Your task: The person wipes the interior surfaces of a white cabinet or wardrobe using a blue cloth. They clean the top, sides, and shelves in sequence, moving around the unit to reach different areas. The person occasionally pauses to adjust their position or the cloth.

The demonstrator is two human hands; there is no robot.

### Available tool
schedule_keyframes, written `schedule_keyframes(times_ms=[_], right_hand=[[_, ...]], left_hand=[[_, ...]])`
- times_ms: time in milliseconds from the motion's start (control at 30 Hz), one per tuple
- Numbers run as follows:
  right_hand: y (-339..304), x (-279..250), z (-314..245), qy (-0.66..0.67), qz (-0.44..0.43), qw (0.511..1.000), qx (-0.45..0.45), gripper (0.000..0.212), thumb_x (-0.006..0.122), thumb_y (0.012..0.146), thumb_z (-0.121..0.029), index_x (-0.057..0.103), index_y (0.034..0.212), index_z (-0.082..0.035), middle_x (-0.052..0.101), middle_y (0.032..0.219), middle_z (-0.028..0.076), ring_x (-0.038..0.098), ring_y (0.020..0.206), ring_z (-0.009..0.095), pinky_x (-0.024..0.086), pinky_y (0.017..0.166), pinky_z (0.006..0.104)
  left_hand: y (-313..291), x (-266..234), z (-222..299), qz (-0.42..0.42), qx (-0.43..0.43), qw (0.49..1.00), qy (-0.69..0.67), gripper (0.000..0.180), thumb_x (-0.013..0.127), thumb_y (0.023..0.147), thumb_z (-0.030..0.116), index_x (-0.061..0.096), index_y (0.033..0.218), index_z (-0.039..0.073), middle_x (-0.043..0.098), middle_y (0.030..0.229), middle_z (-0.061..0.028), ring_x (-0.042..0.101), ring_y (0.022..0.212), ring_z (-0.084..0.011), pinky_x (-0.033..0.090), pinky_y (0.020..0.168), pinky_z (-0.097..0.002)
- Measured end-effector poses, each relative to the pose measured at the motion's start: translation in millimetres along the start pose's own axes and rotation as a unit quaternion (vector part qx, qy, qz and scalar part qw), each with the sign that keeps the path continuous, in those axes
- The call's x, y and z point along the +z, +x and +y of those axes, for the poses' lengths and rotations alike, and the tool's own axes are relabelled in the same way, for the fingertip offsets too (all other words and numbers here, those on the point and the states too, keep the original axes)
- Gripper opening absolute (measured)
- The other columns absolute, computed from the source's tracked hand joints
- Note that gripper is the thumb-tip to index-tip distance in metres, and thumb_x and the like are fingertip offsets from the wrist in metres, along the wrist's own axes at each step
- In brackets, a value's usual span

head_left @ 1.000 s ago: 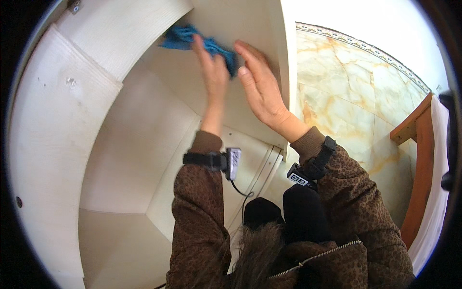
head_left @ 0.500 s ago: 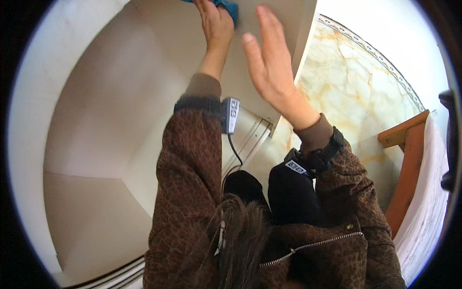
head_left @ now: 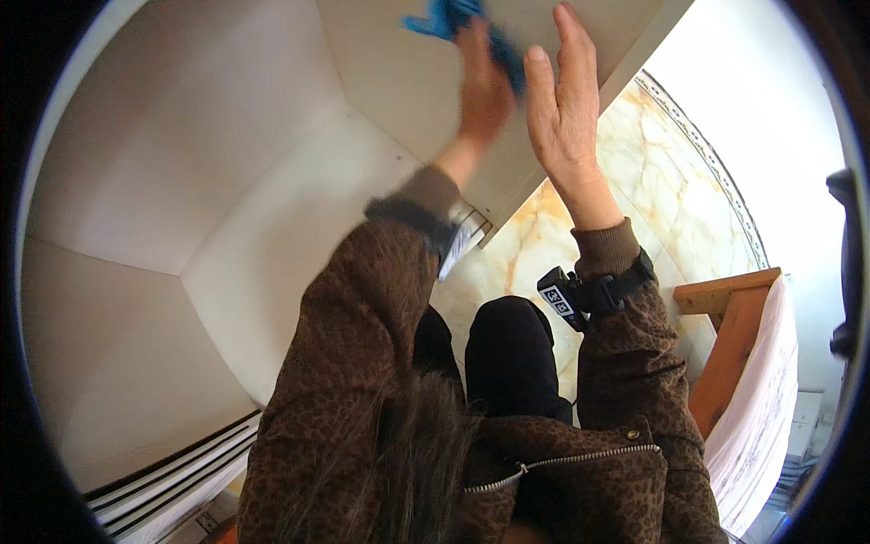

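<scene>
Against the pale side panel [head_left: 381,54] of a cabinet, my left hand [head_left: 485,95] presses a blue cloth [head_left: 453,16]. Motion blurs this hand, but its fingers are closed on the cloth, which spreads beyond them on both sides. My right hand [head_left: 569,122] is raised just to the right, close to the panel's front edge. Its fingers are stretched out and hold nothing; whether the palm touches the panel, I cannot tell. Both wrists carry black straps with small boxes [head_left: 562,297].
The cabinet's inside [head_left: 272,245] opens at the left, with rails [head_left: 181,471] along its lower edge. Marble-patterned floor tiles [head_left: 671,172] lie at the right. A wooden piece of furniture [head_left: 734,335] draped with white cloth [head_left: 757,408] stands at my right.
My left hand and the blue cloth have moved right and nearer along the panel. My right hand stays open by the panel's edge. The whole view has shifted.
</scene>
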State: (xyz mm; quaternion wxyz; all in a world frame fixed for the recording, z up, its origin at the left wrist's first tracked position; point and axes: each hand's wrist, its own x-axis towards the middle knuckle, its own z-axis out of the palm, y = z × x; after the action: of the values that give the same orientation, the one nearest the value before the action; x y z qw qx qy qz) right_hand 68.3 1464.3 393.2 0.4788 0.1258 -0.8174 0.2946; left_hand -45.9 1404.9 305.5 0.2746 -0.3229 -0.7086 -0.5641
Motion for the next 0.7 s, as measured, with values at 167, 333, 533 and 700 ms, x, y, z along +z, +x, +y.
schedule_keyframes(times_ms=[167, 333, 533, 700], right_hand=[[-5, 7, 10, 0.009, -0.038, 0.999, -0.016, 0.046, 0.048, 0.098, -0.017, 0.040, 0.140, 0.002, 0.045, 0.138, 0.026, 0.042, 0.130, 0.041, 0.034, 0.108, 0.0424], [-9, 2, 15, 0.009, -0.053, 0.997, -0.060, 0.046, 0.047, 0.100, -0.029, 0.044, 0.139, -0.004, 0.045, 0.141, 0.021, 0.043, 0.133, 0.037, 0.034, 0.109, 0.0406], [-5, -1, 17, 0.031, -0.034, 0.996, -0.080, 0.043, 0.048, 0.098, -0.015, 0.043, 0.136, 0.003, 0.047, 0.135, 0.026, 0.046, 0.125, 0.042, 0.037, 0.105, 0.0429], [-3, -3, 26, 0.020, -0.031, 0.992, -0.120, 0.043, 0.049, 0.097, -0.014, 0.043, 0.135, 0.004, 0.048, 0.134, 0.026, 0.048, 0.123, 0.042, 0.038, 0.104, 0.0419]], left_hand=[[18, -18, -59, 0.078, -0.155, 0.984, -0.044, 0.065, 0.041, 0.095, 0.006, 0.008, 0.150, -0.002, 0.011, 0.157, -0.0253, 0.013, 0.144, -0.0448, 0.011, 0.119, -0.0476], [-76, 32, -4, -0.035, -0.186, 0.982, 0.011, 0.072, 0.047, 0.095, 0.011, 0.004, 0.153, 0.007, 0.013, 0.156, -0.0237, 0.011, 0.147, -0.0364, 0.014, 0.119, -0.0419], [-57, 42, 48, -0.078, -0.211, 0.955, -0.196, 0.056, 0.057, 0.094, 0.025, 0.030, 0.138, 0.005, 0.041, 0.139, -0.0201, 0.044, 0.127, -0.0340, 0.041, 0.101, -0.0407], [-53, 35, 19, -0.018, 0.010, 0.998, -0.060, 0.047, 0.055, 0.093, 0.026, 0.040, 0.130, 0.003, 0.053, 0.126, -0.0162, 0.056, 0.111, -0.0266, 0.048, 0.090, -0.0365]])
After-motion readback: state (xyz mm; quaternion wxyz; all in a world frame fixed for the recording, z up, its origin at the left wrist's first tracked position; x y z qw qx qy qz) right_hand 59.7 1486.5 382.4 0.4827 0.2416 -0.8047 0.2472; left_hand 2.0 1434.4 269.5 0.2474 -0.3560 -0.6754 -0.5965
